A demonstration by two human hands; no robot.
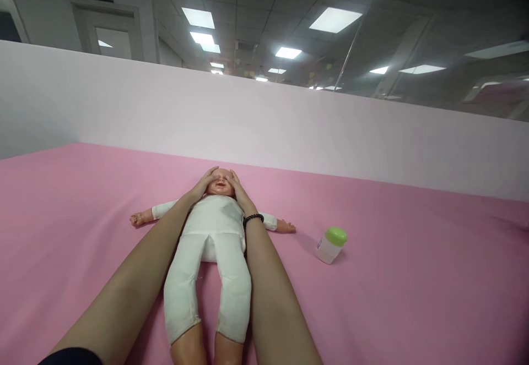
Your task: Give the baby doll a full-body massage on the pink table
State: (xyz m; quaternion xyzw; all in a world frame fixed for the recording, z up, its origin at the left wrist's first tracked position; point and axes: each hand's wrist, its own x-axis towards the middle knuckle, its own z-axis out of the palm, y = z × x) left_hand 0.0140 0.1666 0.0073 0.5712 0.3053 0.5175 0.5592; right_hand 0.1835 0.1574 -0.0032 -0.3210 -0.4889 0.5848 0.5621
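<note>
A baby doll (215, 216) with a white cloth body lies on its back, its head at the far end and its legs toward me. My left hand (205, 182) rests against the left side of the doll's head, thumb over the face near the eye. On the other side, my right hand (238, 184) lies along the head in the same way, fingers stretched out. Both palms touch the head without wrapping round it. A dark beaded bracelet (253, 218) circles my right wrist. The doll's arms spread out to both sides beneath my forearms.
A clear bottle with a green cap (332, 245) stands on the pink sheet (392, 277), right of the doll. Behind the doll runs a low white wall (264, 123), with clear panels above it. A door (111, 37) shows at the back left.
</note>
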